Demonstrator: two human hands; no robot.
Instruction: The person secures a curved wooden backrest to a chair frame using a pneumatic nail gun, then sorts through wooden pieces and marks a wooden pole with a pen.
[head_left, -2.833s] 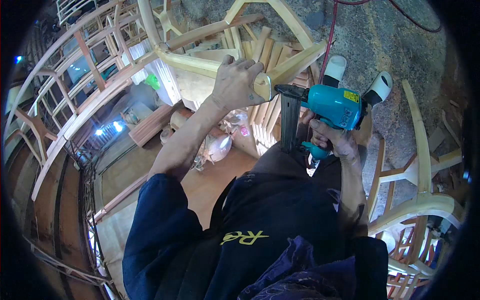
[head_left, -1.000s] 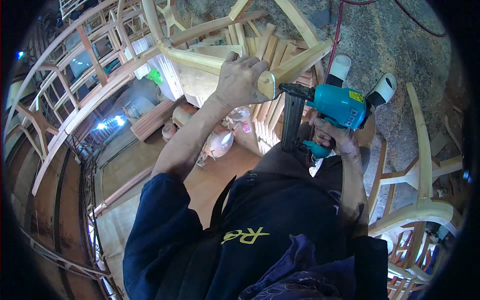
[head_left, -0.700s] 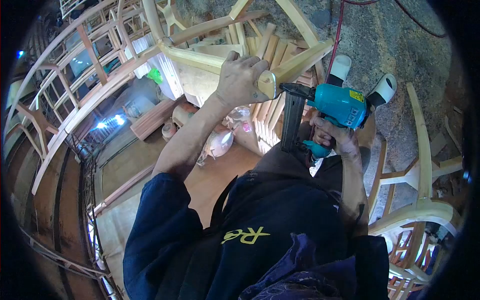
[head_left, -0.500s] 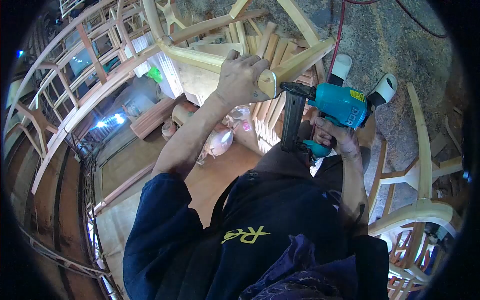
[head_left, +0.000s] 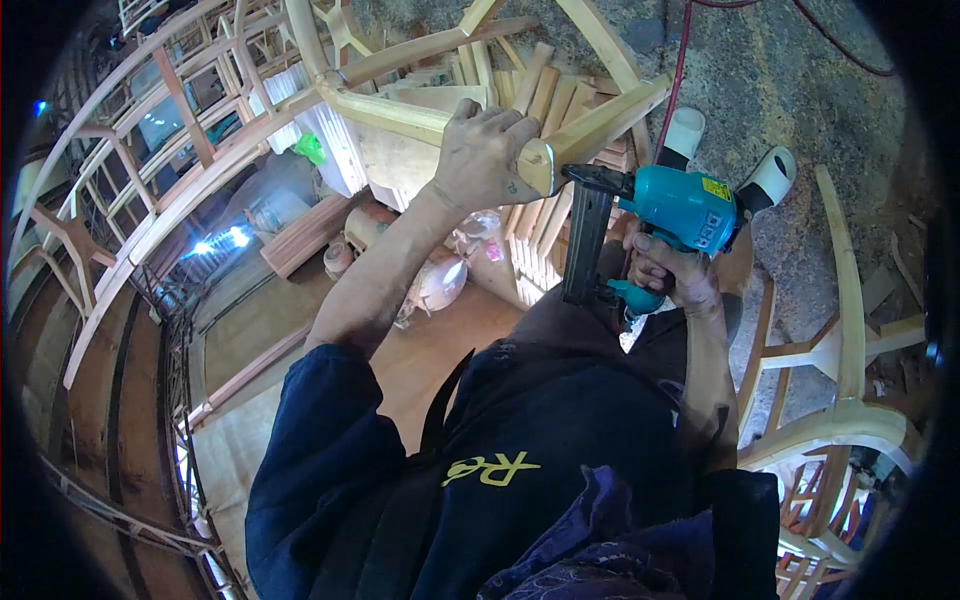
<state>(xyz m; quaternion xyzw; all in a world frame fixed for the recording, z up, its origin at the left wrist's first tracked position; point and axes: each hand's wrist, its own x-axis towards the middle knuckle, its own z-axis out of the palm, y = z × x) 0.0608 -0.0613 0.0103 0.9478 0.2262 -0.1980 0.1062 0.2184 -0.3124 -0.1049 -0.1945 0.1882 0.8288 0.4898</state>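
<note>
Nailer point(head_left: 690, 210): one, teal body with yellow label, right of centre in the upper half of the frame; dark magazine point(head_left: 586, 245) angled down the picture; nose close by the end of the wood, contact cannot be told

Right hand point(head_left: 675, 272): below the nailer's body, fingers curled round its grip; trigger contact hidden

Frame point(head_left: 390, 118): one, pale wood, upper centre, two bars meeting in a corner just left of the nailer's nose

Left hand point(head_left: 480, 160): on the frame beside that corner, fingers bent over the bar, close together, tips out of sight

Slats point(head_left: 548, 98): a stack, behind the corner, upper centre

Hose point(head_left: 682, 60): red, upper right

Shoes point(head_left: 771, 176): a pair, white-topped, right of the nailer

Chair frames point(head_left: 846, 280): wood, right edge

Bag point(head_left: 310, 149): green, upper left

Shirt point(head_left: 520, 400): dark, yellow lettering, lower centre
</note>
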